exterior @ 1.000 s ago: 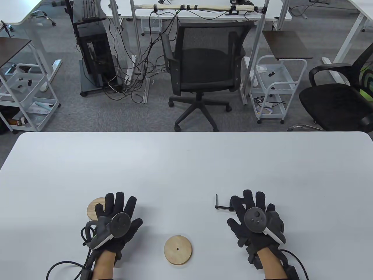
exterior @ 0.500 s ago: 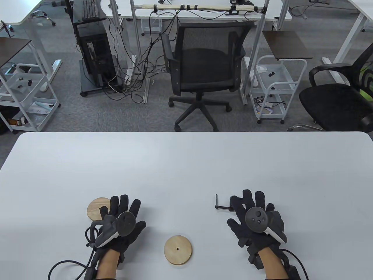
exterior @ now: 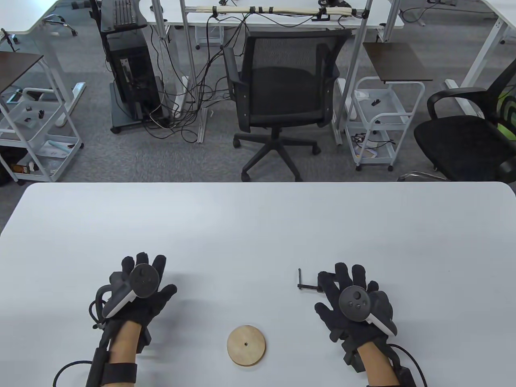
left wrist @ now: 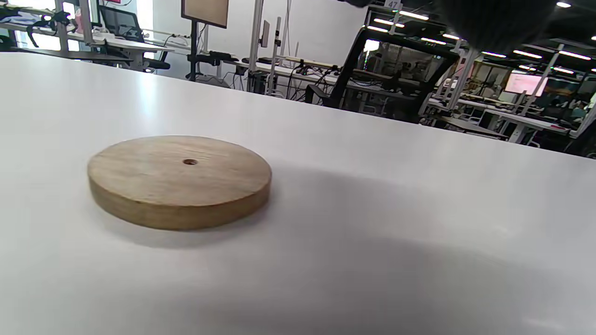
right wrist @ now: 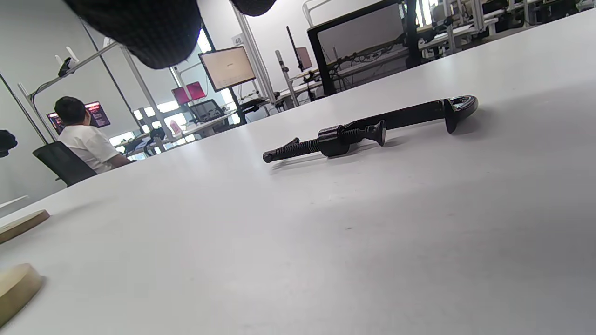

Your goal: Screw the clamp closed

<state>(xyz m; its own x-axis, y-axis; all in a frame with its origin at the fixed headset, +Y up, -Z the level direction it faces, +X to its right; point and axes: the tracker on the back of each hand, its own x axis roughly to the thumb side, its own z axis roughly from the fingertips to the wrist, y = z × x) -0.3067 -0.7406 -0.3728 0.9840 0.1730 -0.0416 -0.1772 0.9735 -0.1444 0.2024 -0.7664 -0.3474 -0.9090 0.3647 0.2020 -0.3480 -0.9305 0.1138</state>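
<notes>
A black metal clamp [right wrist: 372, 128] lies flat on the white table [exterior: 258, 225], its jaws apart. In the table view only its screw and crossbar handle [exterior: 303, 282] stick out to the left of my right hand [exterior: 351, 300]. That hand is spread, palm down, over the clamp's body and does not grip it. My left hand [exterior: 139, 288] is spread, palm down, at the front left, with nothing in it. It hides a round wooden disc, which shows in the left wrist view [left wrist: 179, 181] lying flat on the table.
A second wooden disc [exterior: 246, 345] with a small centre hole lies near the front edge between my hands. Both discs show at the left edge of the right wrist view [right wrist: 18, 223]. Office chairs and carts stand beyond the table's far edge.
My left hand has moved left and a little away from me and now covers the left wooden disc. My right hand and the clamp have not moved.
</notes>
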